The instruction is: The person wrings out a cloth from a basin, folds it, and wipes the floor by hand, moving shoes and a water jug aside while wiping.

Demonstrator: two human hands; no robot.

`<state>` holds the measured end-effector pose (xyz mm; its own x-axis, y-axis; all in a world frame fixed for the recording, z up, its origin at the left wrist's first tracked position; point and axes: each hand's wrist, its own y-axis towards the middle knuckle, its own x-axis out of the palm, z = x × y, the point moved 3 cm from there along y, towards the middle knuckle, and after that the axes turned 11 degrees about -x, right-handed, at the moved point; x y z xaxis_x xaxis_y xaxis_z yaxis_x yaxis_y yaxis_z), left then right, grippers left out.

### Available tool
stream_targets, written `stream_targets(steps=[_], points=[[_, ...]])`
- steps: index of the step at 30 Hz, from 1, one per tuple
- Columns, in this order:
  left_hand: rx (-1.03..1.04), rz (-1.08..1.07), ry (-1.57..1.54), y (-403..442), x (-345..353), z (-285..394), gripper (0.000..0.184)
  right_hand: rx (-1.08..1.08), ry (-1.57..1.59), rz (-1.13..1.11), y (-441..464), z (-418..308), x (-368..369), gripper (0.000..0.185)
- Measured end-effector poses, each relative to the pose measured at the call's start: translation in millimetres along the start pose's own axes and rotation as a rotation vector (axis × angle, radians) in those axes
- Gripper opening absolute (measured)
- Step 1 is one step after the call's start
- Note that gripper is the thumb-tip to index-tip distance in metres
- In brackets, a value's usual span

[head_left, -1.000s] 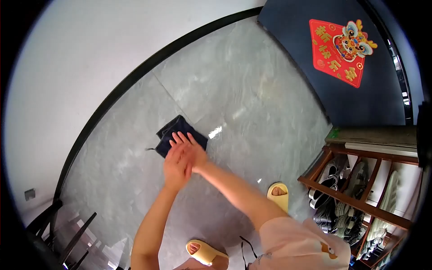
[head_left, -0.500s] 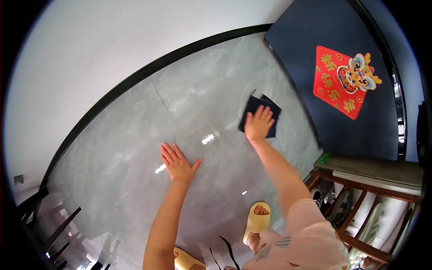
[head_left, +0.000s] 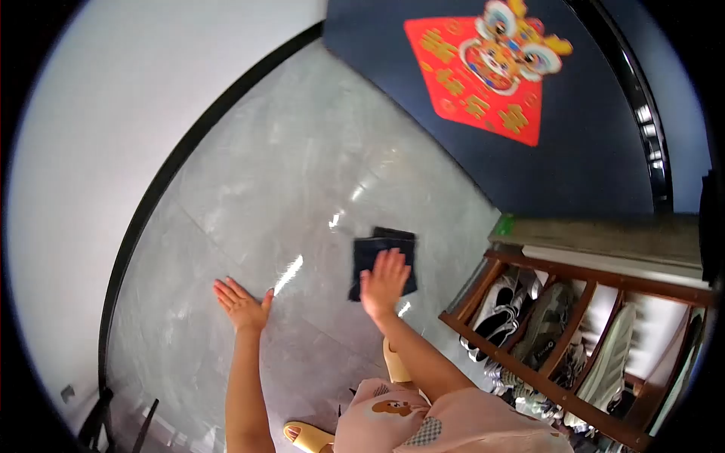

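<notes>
Pressing cloth (head_left: 370,253), right hand (head_left: 384,285) flat, lettering (head_left: 476,106) perhaps Chinese

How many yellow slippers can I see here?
2. The left-foot slipper is at the bottom edge, left of the pink clothing; the right-foot slipper is beside the right forearm, partly hidden.
</notes>
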<state>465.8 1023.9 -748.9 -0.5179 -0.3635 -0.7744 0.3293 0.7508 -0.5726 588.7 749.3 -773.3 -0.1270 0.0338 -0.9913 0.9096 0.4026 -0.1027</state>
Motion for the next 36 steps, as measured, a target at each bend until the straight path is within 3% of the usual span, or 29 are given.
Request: stream_targets(steps=[3,7,10,12,17,19,21,23,25,27,32,36], points=[[-0.015,-0.014,-0.012,-2,0,-1,0.115,0.390,0.029,0.160,-4,83,6,0.066],[-0.018,-0.031,-0.027,-2,0,0,0.115,0.765,0.009,0.055,61,127,-3,0.066],[-0.032,-0.057,0.022,0,-4,3,0.114,0.544,-0.136,0.157,125,117,4,0.064],[-0.031,-0.033,0.039,-1,-2,0,0.111,0.383,-0.075,0.136,153,78,-8,0.064],[0.086,0.194,-0.161,-1,-13,31,0.102,-0.297,0.175,0.200,125,-19,-6,0.062],[0.099,0.192,-0.193,4,-23,52,0.100,-0.175,0.181,-0.047,91,-2,-28,0.062],[0.093,0.157,-0.189,12,-36,74,0.100,0.218,0.090,-0.088,49,38,-25,0.064],[0.100,0.124,-0.139,13,-42,89,0.104,0.467,-0.052,0.044,30,94,-2,0.064],[0.062,0.142,-0.061,10,-41,97,0.107,0.630,0.024,0.172,50,137,-2,0.064],[0.084,0.133,-0.066,8,-42,95,0.109,0.690,0.021,0.131,88,153,-10,0.063],[0.118,0.135,-0.133,14,-35,95,0.111,0.453,-0.057,0.164,192,145,-14,0.061],[0.124,0.140,-0.120,18,-28,93,0.112,0.173,-0.016,0.143,264,89,-26,0.061]])
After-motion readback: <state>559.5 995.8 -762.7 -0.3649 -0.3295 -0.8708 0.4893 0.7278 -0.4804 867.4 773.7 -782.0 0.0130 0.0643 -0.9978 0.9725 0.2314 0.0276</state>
